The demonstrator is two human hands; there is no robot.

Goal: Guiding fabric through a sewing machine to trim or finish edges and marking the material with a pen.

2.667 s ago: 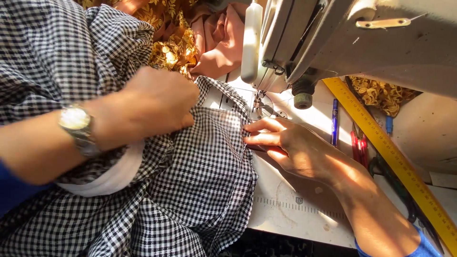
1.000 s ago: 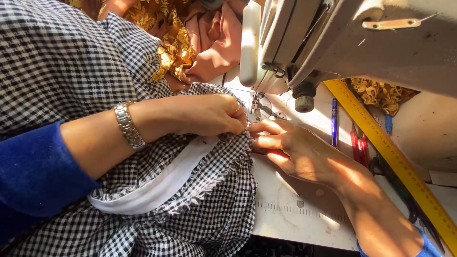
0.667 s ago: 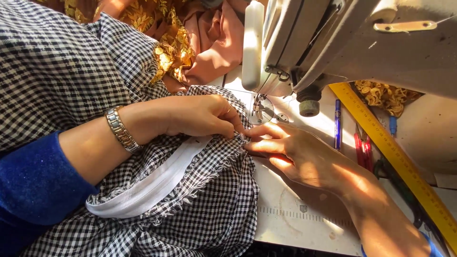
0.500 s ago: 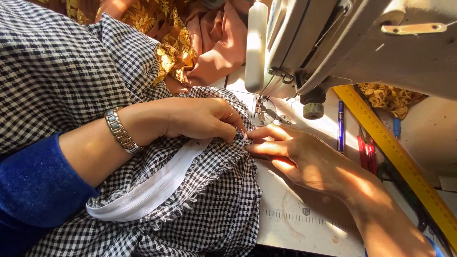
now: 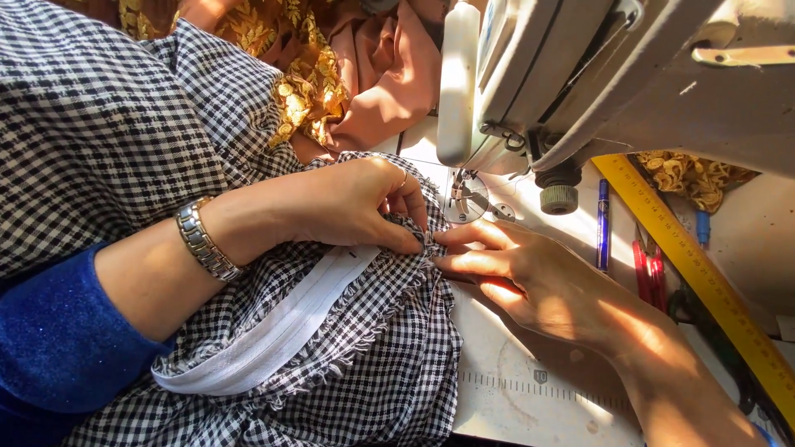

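The white sewing table (image 5: pixel 530 389) has ruler marks printed on it. Black and white checked cloth (image 5: pixel 389 364) with a white band (image 5: pixel 281 323) lies right under the pinch. Past the pinch, to the right, lie a blue pen (image 5: pixel 603 225), red scissors (image 5: pixel 648 269) and a yellow ruler (image 5: pixel 704 277). Brown and gold cloth (image 5: pixel 348 74) is piled behind.
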